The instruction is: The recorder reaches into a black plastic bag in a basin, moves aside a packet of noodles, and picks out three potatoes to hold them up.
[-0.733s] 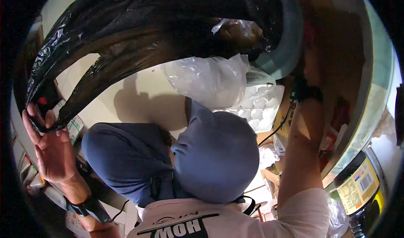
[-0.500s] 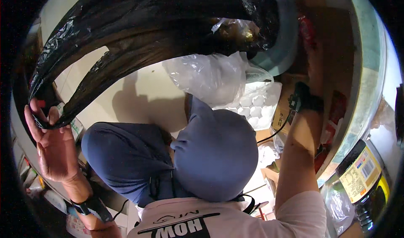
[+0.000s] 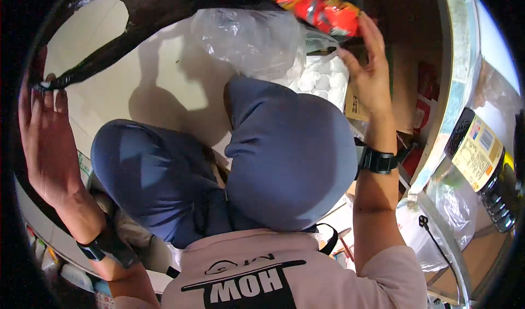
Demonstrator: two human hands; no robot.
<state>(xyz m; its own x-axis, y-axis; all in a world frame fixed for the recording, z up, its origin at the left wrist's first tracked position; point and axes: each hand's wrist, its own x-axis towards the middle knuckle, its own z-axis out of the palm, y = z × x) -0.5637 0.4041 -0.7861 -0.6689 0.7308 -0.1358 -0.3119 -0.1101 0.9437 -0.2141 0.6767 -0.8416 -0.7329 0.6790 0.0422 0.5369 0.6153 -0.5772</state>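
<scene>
Head view: the red packet is at the top of the frame, tilted, its right end at the fingers of my right hand and its left end against the dark film of the black plastic bag. My right thumb stands apart below the packet; blur and overlap prevent me from telling whether the fingers clamp the end or merely touch it. My left hand holds a twisted strip of the bag at the fingertips, keeping it stretched beside a wide gap in the film. Handling, as I judge it: the packet is light to moderate in weight, with a soft, glossy wrapper liable to slip; contents cannot be identified, so treat them as crushable. Take hold across the middle, thumb opposing fingers, with moderate pressure; an end hold lets it swing. The bag film is thin, limp and tearable: grip gathered folds, not a single layer. Maintain clearance from the clear plastic bag and white dimpled tray below
</scene>
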